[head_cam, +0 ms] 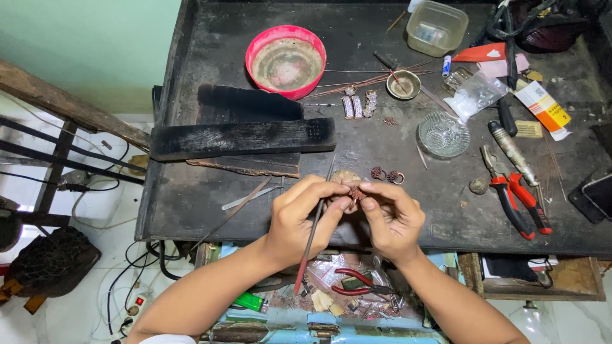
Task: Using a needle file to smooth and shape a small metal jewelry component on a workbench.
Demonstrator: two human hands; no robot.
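Both forearms are reaching in from below, converging; the left hand (pixel 305 215) and right hand (pixel 390 216) are meeting fingertip to fingertip, fingers curled in a pinch.

Both forearms are bare to the elbow, with a white sleeve edge (pixel 167 339) at the left arm.

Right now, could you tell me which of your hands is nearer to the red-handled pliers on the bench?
Right. The right hand is just left of the red-handled pliers; the left hand lies farther left, beyond the right one.
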